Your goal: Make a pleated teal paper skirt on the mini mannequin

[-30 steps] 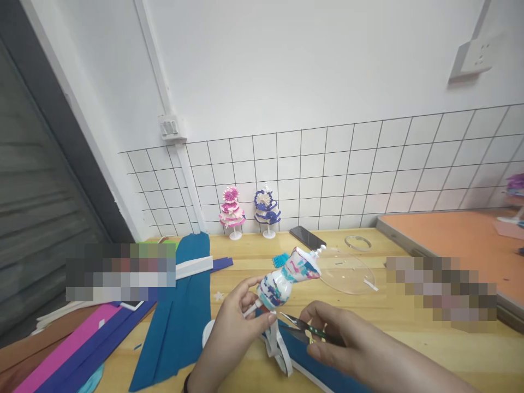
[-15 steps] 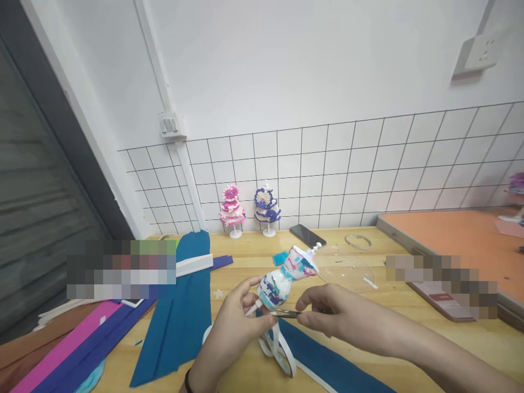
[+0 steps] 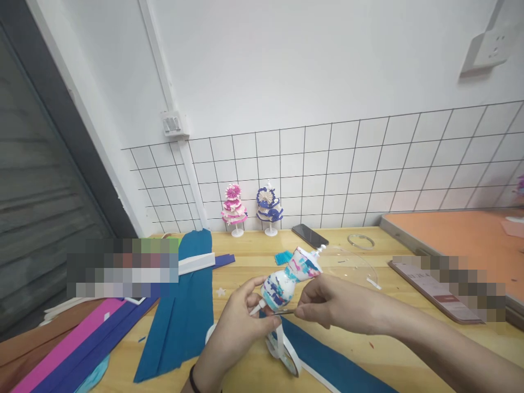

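My left hand (image 3: 239, 322) is closed around the lower end of a small white mannequin (image 3: 280, 284) smeared with blue, teal and pink, which leans to the upper right. Between thumb and fingers of my right hand (image 3: 327, 305) is a thin dark metal tool, perhaps scissors or tweezers, its tip at the mannequin's lower edge by my left thumb. A roll of white tape (image 3: 289, 357) hangs or stands just below, with a strip running up to my left thumb. Under it lies a blue paper strip (image 3: 327, 355).
Two decorated dress figures, pink (image 3: 234, 206) and purple (image 3: 269, 207), stand by the wall. A phone (image 3: 310, 236), a clear disc and a wire ring (image 3: 361, 241) lie at the back. Blue paper (image 3: 180, 305) and coloured strips cover the left; an orange board (image 3: 454, 234) is at right.
The view has shifted slightly. The metal tool in my right hand now looks thinner, with less of it showing. My left hand keeps its hold on the mannequin.
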### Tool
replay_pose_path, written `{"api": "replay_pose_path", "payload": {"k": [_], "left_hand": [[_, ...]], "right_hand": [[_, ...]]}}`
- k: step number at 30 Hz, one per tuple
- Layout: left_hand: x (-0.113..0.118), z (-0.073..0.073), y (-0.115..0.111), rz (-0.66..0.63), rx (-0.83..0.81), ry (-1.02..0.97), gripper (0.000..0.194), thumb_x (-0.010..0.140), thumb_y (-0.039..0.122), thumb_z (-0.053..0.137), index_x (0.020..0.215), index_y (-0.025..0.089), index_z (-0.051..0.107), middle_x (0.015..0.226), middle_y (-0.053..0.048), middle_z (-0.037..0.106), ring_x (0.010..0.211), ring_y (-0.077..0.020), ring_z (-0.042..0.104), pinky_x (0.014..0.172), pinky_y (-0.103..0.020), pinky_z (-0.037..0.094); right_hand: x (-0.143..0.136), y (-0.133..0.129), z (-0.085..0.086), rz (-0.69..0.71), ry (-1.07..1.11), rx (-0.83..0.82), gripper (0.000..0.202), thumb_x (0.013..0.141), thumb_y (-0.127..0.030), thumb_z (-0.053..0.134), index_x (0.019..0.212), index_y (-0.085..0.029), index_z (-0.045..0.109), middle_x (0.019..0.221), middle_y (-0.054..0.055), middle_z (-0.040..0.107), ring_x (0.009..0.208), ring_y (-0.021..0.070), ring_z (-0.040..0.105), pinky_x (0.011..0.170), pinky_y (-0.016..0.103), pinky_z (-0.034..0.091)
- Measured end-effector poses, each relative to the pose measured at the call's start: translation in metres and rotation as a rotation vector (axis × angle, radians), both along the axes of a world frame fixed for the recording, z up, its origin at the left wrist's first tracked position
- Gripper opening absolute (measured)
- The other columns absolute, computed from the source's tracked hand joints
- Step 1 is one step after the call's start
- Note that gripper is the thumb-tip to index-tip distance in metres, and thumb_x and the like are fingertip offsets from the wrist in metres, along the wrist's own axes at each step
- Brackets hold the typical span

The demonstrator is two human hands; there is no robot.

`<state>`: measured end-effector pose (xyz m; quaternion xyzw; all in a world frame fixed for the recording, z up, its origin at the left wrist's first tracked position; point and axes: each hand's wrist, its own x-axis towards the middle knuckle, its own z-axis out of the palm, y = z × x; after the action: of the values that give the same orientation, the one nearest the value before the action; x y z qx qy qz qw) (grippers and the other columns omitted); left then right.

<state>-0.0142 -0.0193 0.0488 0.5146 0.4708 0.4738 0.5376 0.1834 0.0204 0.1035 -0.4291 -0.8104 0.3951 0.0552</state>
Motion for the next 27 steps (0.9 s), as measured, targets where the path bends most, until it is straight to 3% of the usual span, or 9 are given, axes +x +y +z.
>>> {"api": "replay_pose_path", "payload": {"k": [7, 14, 21, 27], "left_hand": [[0.003, 0.003, 0.000, 0.022, -0.023, -0.009, 0.067, 0.054, 0.008, 0.071, 0.116, 0.013, 0.046, 0.086, -0.007, 0.069, 0.074, -0.0173, 0.060, 0.068, -0.029, 0.045], [0.002, -0.001, 0.002, -0.004, -0.008, -0.022, 0.066, 0.057, 0.007, 0.068, 0.117, 0.013, 0.043, 0.096, -0.010, 0.068, 0.078, -0.0183, 0.061, 0.070, -0.029, 0.046], [0.002, -0.002, 0.002, 0.003, -0.005, -0.007, 0.065, 0.057, 0.008, 0.069, 0.117, 0.014, 0.044, 0.087, -0.006, 0.068, 0.079, -0.0194, 0.062, 0.070, -0.029, 0.046], [-0.001, -0.005, 0.004, -0.043, 0.022, -0.033, 0.060, 0.059, 0.010, 0.070, 0.115, 0.016, 0.047, 0.095, -0.008, 0.068, 0.085, -0.0209, 0.062, 0.074, -0.031, 0.046]], "right_hand": [[-0.002, -0.001, -0.009, 0.019, 0.069, 0.051, 0.035, 0.080, -0.039, 0.047, 0.054, -0.019, 0.035, 0.053, -0.006, 0.029, 0.047, 0.0076, 0.027, 0.043, 0.022, 0.019], [-0.005, 0.002, -0.012, 0.031, 0.051, 0.107, 0.032, 0.078, -0.034, 0.047, 0.053, -0.018, 0.036, 0.051, -0.007, 0.028, 0.047, 0.0076, 0.026, 0.044, 0.023, 0.019], [-0.005, 0.002, -0.012, 0.051, 0.054, 0.117, 0.030, 0.077, -0.030, 0.048, 0.052, -0.018, 0.036, 0.051, -0.007, 0.027, 0.047, 0.0077, 0.025, 0.044, 0.022, 0.019], [-0.004, 0.001, -0.015, 0.084, 0.104, 0.127, 0.029, 0.079, -0.028, 0.046, 0.054, -0.018, 0.037, 0.055, -0.007, 0.030, 0.050, 0.0078, 0.027, 0.046, 0.021, 0.022]]}}
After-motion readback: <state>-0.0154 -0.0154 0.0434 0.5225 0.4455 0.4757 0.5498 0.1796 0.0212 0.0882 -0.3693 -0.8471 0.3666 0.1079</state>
